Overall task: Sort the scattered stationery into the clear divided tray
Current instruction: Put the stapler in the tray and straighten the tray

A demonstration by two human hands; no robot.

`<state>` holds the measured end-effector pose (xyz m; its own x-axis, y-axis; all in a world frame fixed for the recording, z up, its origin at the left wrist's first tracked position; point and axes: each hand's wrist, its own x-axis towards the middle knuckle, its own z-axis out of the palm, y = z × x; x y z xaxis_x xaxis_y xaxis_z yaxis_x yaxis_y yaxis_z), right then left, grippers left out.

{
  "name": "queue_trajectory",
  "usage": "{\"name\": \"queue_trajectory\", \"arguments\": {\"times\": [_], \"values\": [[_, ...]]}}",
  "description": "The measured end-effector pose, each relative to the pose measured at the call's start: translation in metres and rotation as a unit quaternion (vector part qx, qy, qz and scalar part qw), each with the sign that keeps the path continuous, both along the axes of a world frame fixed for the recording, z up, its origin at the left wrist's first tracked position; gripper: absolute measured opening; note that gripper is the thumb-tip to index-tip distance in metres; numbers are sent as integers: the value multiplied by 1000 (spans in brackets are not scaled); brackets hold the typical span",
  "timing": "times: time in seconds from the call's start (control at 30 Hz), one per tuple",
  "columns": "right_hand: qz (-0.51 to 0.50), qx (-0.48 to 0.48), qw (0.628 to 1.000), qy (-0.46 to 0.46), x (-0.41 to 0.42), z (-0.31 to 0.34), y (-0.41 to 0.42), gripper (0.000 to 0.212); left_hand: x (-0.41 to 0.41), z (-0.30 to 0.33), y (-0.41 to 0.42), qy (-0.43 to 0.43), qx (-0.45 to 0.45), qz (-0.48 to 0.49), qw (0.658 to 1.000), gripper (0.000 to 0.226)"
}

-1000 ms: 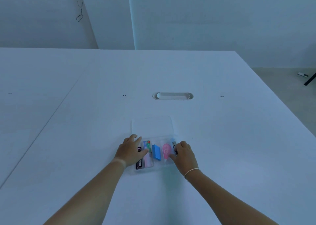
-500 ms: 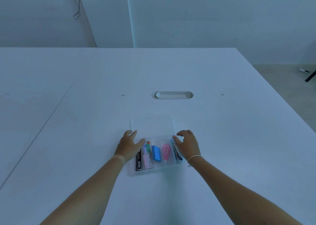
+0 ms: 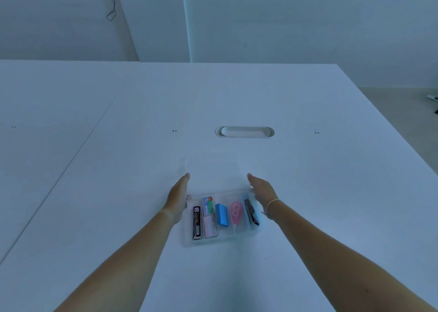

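Observation:
The clear divided tray lies on the white table in front of me. Its near compartments hold a black lead case, a green-and-white box above a pale pink eraser, a blue eraser, a pink correction tape and a dark stapler. The far half of the tray looks bare. My left hand stands flat and edge-on along the tray's left side. My right hand does the same along the right side. Both hold nothing.
An oval cable grommet is set into the table beyond the tray. A seam between two tabletops runs diagonally on the left. The table's right edge drops to the floor, where a dark object lies.
Both hands lifted off the items in the tray, moved apart and forward, and now flank the tray's sides with straight fingers.

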<state>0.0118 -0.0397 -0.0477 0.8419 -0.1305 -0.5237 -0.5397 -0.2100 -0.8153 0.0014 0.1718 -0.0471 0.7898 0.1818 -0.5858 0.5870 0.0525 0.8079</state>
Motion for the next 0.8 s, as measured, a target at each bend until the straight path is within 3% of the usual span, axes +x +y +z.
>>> {"name": "queue_trajectory", "arguments": {"times": [0.17,0.5,0.8], "values": [[-61,116,991,12,3,2,-9,56,3,1,4,-18,-60,35,997,55],[-40,131,991,10,-25,7,-25,58,-19,-3,9,-27,-70,26,997,39],[-21,173,985,15,-59,-8,-35,26,-50,-10,19,-26,-26,-58,998,44]]}}
